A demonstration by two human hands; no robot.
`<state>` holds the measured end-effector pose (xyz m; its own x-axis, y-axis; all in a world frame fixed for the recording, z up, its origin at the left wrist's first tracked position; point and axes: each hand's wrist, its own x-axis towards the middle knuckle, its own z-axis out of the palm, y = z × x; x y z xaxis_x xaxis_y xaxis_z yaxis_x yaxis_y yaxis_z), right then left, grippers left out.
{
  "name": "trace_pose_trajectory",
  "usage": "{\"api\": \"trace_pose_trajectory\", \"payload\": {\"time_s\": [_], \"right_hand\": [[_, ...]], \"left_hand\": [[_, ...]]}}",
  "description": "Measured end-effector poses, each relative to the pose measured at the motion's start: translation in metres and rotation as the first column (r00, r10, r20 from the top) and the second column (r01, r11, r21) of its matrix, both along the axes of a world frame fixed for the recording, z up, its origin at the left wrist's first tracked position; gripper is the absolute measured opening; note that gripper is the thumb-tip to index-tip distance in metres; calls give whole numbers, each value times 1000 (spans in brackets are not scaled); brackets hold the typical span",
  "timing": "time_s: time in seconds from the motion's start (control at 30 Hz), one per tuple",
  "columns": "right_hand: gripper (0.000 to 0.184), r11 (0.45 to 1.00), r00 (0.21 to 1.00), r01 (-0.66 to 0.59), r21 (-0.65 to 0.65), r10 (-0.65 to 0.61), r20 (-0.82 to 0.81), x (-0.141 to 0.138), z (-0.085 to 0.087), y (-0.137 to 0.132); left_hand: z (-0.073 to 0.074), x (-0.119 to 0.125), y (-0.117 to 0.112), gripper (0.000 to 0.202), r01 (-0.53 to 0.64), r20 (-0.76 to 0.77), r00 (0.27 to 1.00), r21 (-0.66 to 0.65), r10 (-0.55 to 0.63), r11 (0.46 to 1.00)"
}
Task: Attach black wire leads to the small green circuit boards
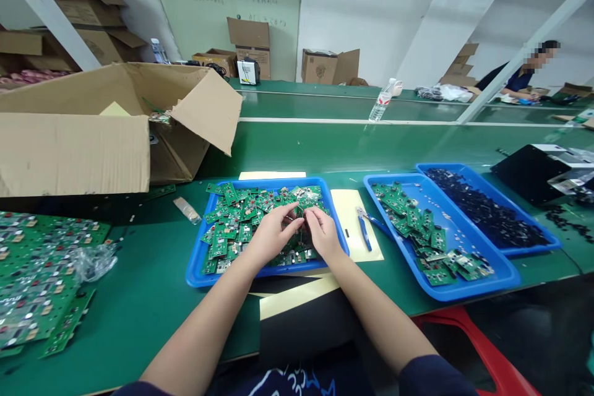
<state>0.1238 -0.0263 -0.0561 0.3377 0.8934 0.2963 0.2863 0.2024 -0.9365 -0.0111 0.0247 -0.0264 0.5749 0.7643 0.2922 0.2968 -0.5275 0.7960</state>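
Both hands [297, 232] meet, seemingly pinching a board, inside tray [195, 269] rim

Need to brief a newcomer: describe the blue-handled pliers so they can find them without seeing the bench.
Start at the blue tray of green boards under both hands, then look just right of it to the pale yellow sheet. The pliers lie on that sheet, blue handles toward the worker; they are the only hand tool between the two board trays.

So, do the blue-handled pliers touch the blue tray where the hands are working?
Apart. The head view shows the pliers lying on yellow paper, with a strip of paper visible between them and the tray.
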Motion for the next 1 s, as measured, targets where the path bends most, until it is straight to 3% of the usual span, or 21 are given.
{"api": "trace_pose_trajectory", "payload": {"time_s": [0.27, 0.37, 0.43, 0.5, 0.53, 0.57, 0.63, 0.67, 0.73, 0.8, 0.83, 0.9, 1.0], "right_hand": [[24, 996, 979, -93, 14, 94, -183, -2, -2, 0], [24, 998, 969, -62, 16, 64, -240, -2, -2, 3], [25, 999, 964, -39, 14, 41, -264, -3, -4, 5], [24, 999, 960, -31, 8, 32, -278, -3, -5, 5], [23, 1000, 959, -32, 2, 31, -280, -3, -5, 5], [22, 999, 959, -33, -4, 31, -281, -3, -6, 5], [20, 999, 960, -36, -17, 29, -279, -2, -5, 4], [20, 999, 960, -36, -22, 28, -279, -2, -5, 3], [19, 999, 959, -29, -27, 21, -283, -1, -4, 2], [18, 999, 957, -20, -29, 10, -290, 0, -2, 2], [18, 999, 955, -15, -29, 6, -295, 1, -1, 2], [19, 1000, 951, -8, -28, -1, -309, 2, 0, 2], [20, 1000, 943, -2, -23, -6, -334, 3, 3, 2]], "left_hand": [[3, -1, 5, 33, -4, 21, 1000, -97, 6, 995], [14, -4, 2, 34, -25, 5, 1000, -92, 26, 995], [29, -8, -13, 38, -105, 4, 994, -5, 105, 994], [46, -12, -41, 36, -200, 5, 979, 266, 206, 943], [52, -13, -59, 31, -160, 17, 986, 372, 166, 914], [54, -15, -77, 25, -24, -14, 999, 439, 33, 898], [46, -17, -112, 16, 358, -232, 929, 371, -288, 857], [36, -18, -125, 16, 468, -330, 869, 307, -368, 829], [10, -20, -141, 35, 520, -484, 803, 284, -348, 806], [-15, -24, -143, 62, 530, -622, 736, 285, -267, 799], [-24, -27, -140, 62, 533, -661, 710, 277, -244, 800], [-33, -34, -133, 57, 531, -699, 681, 267, -217, 804], [-31, -45, -122, 51, 522, -689, 693, 279, -211, 806]]}}
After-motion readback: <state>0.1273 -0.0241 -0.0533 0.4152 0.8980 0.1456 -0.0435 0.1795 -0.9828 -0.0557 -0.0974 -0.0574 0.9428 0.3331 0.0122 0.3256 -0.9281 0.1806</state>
